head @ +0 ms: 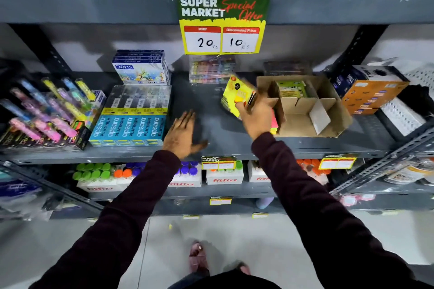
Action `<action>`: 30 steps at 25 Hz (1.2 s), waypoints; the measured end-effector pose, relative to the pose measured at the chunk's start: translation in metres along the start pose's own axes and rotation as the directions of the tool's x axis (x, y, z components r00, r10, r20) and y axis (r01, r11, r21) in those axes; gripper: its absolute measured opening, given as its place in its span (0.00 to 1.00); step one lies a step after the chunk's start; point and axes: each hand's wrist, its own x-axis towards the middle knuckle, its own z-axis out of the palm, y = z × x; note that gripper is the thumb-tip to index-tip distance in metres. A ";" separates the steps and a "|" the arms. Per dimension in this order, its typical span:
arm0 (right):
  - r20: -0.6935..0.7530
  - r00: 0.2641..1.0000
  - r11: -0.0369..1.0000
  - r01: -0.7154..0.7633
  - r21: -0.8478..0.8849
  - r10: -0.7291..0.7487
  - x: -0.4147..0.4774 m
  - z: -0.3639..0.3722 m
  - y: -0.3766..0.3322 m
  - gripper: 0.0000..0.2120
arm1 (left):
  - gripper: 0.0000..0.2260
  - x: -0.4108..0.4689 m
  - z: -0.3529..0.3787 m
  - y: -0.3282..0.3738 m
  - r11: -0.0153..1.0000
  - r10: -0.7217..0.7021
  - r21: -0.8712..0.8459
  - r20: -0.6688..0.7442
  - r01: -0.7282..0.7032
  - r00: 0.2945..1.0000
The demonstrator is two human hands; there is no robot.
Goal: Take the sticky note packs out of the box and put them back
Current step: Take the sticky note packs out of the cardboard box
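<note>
An open cardboard box with dividers sits on the grey shelf, right of centre. Several green sticky note packs stand in its rear compartment. My right hand grips a small stack of yellow sticky note packs, held tilted just left of the box and above the shelf. Neon pink and yellow packs show below my right wrist against the box's left wall. My left hand hovers flat over the bare shelf, fingers spread, holding nothing.
Blue Apsara pencil boxes and Doms boxes lie left of my hands. Highlighter packs fill the far left. An orange carton stands right of the box. A price sign hangs from the shelf above.
</note>
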 end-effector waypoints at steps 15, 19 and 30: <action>-0.102 0.981 0.976 -0.146 0.160 0.163 -0.042 0.068 0.012 0.26 | 0.43 -0.014 0.042 -0.029 0.973 0.072 0.216 0.037 -0.078 0.997; 0.039 0.998 0.816 0.061 -0.574 -0.047 0.007 0.056 0.026 0.24 | 0.51 -0.015 0.036 -0.027 0.981 0.056 0.183 0.076 -0.069 0.996; 0.334 0.939 0.791 0.145 -0.594 0.079 0.076 0.045 -0.013 0.21 | 0.43 -0.015 0.035 -0.025 0.972 0.035 0.228 0.108 -0.059 0.994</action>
